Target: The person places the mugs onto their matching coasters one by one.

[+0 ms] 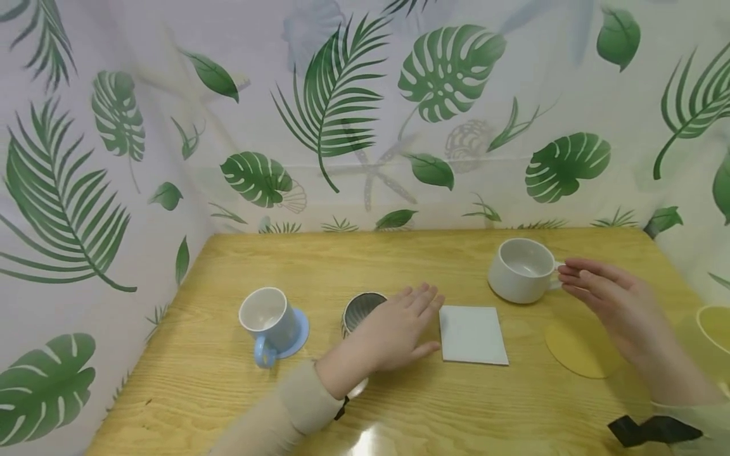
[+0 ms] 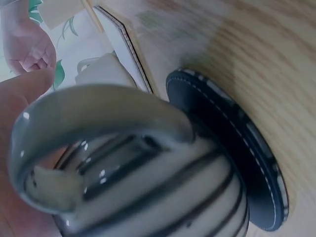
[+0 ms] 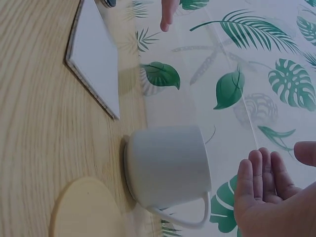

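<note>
Leftmost, blue mug (image 1: 278, 330) on blue coaster (image 1: 301, 330), probably to spare the table (image 1: 182, 386). Striped mug (image 2: 168, 187) likewise on dark coaster (image 2: 232, 143), partly beneath left hand (image 1: 396, 332), straight-fingered, grasping nothing. White square pad (image 1: 473, 335). White mug (image 1: 516, 278) apparently uncoastered, near yellow disc (image 1: 582, 351) and outstretched right hand (image 1: 618, 304), also gripping nothing.

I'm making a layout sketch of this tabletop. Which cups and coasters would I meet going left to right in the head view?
Blue mug, dark-lined cup, white square coaster, white mug, yellow round coaster, yellow-rimmed cup cut off by the frame.
</note>
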Available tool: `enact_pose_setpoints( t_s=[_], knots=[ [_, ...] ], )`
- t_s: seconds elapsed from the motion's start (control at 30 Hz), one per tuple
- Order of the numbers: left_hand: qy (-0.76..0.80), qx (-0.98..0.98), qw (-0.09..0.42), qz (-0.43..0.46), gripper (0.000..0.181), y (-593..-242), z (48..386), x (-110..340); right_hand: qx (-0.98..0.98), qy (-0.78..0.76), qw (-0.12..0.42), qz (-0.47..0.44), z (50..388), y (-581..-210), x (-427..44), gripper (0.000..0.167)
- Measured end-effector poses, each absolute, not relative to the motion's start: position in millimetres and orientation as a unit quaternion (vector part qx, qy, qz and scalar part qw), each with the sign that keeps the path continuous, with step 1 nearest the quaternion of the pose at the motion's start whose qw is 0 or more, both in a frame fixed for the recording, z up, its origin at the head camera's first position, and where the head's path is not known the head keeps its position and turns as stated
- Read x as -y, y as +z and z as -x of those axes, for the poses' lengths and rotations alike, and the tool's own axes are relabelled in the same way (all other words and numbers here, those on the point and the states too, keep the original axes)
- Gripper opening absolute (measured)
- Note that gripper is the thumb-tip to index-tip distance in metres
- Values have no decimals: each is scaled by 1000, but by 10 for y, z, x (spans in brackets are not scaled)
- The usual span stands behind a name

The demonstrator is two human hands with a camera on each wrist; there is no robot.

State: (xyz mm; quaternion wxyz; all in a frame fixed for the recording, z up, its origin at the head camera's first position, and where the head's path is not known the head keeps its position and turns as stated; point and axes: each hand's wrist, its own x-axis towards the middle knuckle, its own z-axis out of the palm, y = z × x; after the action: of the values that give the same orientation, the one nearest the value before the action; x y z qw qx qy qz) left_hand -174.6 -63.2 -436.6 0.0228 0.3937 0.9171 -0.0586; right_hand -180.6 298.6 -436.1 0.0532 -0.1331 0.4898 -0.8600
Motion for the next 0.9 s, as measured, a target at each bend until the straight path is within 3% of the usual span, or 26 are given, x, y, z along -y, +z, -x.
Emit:
enact_pose_setpoints(
  t_s=[0.9],
  knots=[
    [-156,-922,24,-354,78,-4448,1726,306,-465,-877,47,109,1902,-4501,-3268,47]
  ],
)
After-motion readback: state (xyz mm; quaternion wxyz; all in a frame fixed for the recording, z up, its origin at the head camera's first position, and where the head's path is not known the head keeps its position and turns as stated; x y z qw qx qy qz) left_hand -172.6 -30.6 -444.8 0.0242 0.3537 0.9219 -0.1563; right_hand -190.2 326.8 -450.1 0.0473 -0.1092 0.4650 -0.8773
